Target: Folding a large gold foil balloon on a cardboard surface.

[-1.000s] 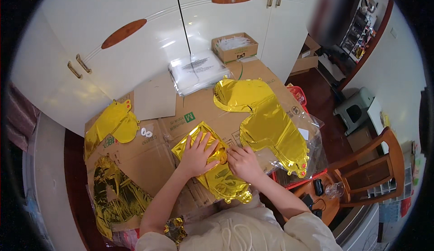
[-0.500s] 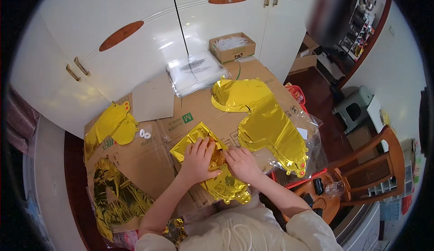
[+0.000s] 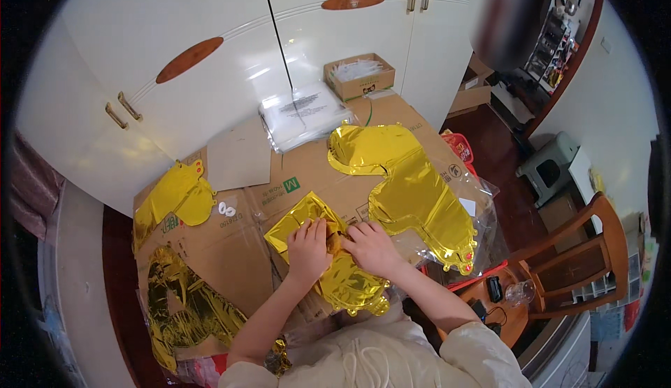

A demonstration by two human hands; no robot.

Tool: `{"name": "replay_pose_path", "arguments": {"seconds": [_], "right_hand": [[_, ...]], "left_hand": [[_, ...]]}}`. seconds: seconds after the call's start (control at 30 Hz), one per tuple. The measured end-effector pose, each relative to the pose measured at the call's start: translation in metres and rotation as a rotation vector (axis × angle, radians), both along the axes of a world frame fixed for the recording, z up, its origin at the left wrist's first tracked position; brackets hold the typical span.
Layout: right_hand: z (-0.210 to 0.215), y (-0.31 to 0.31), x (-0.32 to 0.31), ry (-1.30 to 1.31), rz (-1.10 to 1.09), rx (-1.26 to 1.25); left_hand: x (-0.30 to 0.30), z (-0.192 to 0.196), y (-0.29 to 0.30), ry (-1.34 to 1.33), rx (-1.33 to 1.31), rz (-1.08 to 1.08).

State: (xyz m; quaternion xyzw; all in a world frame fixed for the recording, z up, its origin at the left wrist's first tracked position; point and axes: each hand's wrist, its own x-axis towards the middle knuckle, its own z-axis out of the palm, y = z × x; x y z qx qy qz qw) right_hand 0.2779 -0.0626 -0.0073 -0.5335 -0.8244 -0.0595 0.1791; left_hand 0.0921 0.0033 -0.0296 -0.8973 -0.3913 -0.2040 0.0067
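A flat gold foil balloon [image 3: 351, 287], partly folded, lies on the cardboard in front of me. On its middle, my left hand [image 3: 309, 250] has its fingers bent and pressed together on the foil. Close by on the right, my right hand [image 3: 372, 250] pinches the balloon's edge with curled fingers. Between the two sets of fingertips the foil is gathered; the exact grip is partly hidden. To the right is another flat gold foil balloon [image 3: 412, 189], spread out in a bent shape with small tabs. A third gold foil balloon [image 3: 185, 196] rests at the far left.
Crumpled gold foil [image 3: 185, 304] covers the near left of the cardboard [image 3: 241, 245]. Small white rings [image 3: 226, 209] sit left of centre. Toward the cabinets are a stack of clear plastic bags [image 3: 304, 119] and an open carton [image 3: 360, 77]. A wooden chair [image 3: 580, 262] stands right.
My left hand has drawn its spread fingers together and turned more upright on the foil. My right hand has shifted slightly toward it. The other balloons stay where they were.
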Motion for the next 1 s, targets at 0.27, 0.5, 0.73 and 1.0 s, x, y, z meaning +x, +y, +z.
{"name": "replay_pose_path", "arguments": {"seconds": [0.27,0.5,0.73,1.0], "right_hand": [[0.005,0.007,-0.008,0.124,-0.114,0.043],[-0.018,0.03,-0.018,0.11,-0.181,0.227],[-0.026,0.034,-0.02,0.189,-0.072,0.237],[-0.027,0.035,-0.017,0.184,0.001,0.22]], "left_hand": [[-0.005,0.002,0.011,-0.204,-0.217,0.07],[-0.006,0.021,0.013,-0.322,-0.397,0.081],[-0.008,0.022,0.013,-0.318,-0.437,0.1],[-0.007,0.013,0.014,-0.345,-0.352,0.057]]}}
